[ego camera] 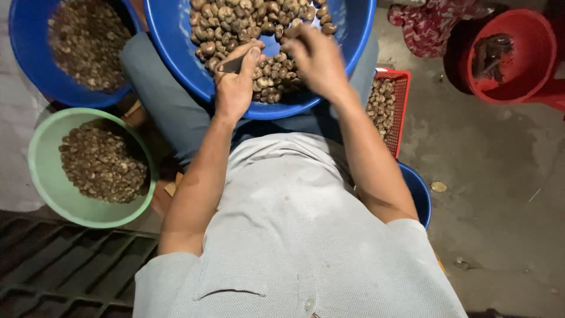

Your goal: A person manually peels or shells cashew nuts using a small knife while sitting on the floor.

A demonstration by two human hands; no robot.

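L hand (235,82) is clenched on a small dark tool (231,65), w/ thumb on top, over the big blue basin (176,53) of brown nuts (235,20) on the lap. R hand (315,59) is blurred, fingers curled down among the nuts; can't tell if it grips one. Green bowl (44,171) of nuts sits on the floor, left.

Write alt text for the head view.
Seen from above, a seated person's hands work over a blue basin of brown nuts; the left hand grips a small tool, the right hand reaches in. More tubs of nuts surround them.
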